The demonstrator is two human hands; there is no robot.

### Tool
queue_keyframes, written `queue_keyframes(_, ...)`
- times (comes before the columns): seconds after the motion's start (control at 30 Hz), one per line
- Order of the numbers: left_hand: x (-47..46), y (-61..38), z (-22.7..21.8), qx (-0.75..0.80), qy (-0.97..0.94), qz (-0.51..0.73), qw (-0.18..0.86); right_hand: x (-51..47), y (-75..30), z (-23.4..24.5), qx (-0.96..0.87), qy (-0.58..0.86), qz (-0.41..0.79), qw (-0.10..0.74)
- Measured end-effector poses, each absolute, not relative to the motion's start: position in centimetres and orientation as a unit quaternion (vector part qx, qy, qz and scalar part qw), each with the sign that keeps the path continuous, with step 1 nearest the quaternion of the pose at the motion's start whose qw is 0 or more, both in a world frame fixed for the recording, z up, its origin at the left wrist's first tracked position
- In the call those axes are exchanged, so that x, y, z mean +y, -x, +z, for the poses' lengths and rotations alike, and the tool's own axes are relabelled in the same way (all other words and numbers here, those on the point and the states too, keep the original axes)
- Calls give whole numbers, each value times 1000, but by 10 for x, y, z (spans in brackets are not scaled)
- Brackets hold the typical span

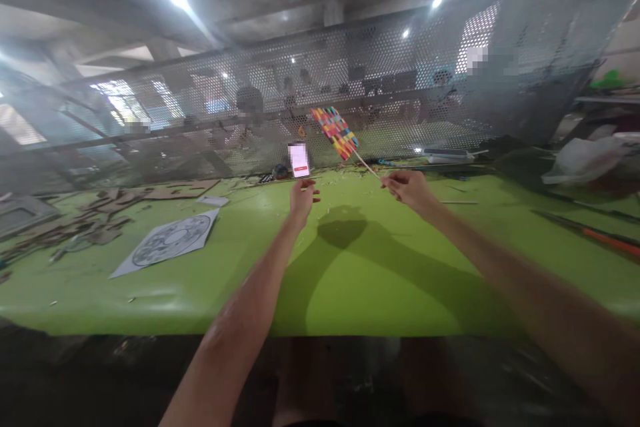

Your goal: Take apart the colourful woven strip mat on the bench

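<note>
My right hand point(407, 188) pinches the lower end of a thin pale stick. At the stick's upper end is a flat, multicoloured checked fan point(335, 132), held tilted to the left above the table. My left hand point(303, 199) is raised over the green table point(345, 300), its fingers apart and nothing visible in them. Just beyond its fingertips, a phone point(299, 160) with a lit screen stands propped upright at the back. Shadows of the fan and my right arm fall on the tabletop between my arms.
Cardboard scraps point(115, 207) and a sheet with a round printed pattern point(173, 239) lie left. A perforated metal screen point(280, 100) runs behind the table. At right are a loose stick point(459, 202), an orange-marked long tool point(610, 239), a plastic bag point(587, 157) and a white tray point(445, 156).
</note>
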State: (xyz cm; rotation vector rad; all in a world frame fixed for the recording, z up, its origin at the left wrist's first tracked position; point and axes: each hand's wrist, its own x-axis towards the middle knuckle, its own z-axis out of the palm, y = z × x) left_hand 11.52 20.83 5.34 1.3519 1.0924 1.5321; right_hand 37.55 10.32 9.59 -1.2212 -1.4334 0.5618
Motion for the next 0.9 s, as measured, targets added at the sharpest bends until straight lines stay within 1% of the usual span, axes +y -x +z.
queue_keyframes(0.07, 208, -114, 54, 438, -534, 600, 404, 104, -377, 96, -615, 523, 203, 554)
queue_keyframes(0.2, 205, -113, 57, 443, -521, 608, 403, 107, -383, 97, -577, 524, 182, 599)
queue_keyframes(0.3, 204, -113, 60, 448, -489, 628, 407, 110, -388, 95, -588, 540, 188, 572)
queue_keyframes(0.37, 204, -111, 61, 454, -473, 634, 411, 111, -391, 95, -609, 555, 158, 544)
queue_keyframes(0.47, 207, -107, 63, 464, -459, 638, 409, 113, -393, 94, -623, 554, 84, 546)
queue_keyframes(0.53, 209, -105, 63, 466, -455, 642, 404, 114, -394, 94, -628, 545, 67, 552)
queue_keyframes(0.7, 211, -103, 62, 474, -443, 652, 393, 115, -388, 91, -635, 553, 108, 528)
queue_keyframes(0.87, 209, -102, 61, 469, -456, 645, 395, 110, -385, 95, -581, 524, 171, 599)
queue_keyframes(0.9, 209, -103, 61, 468, -456, 645, 396, 109, -384, 96, -578, 519, 186, 602)
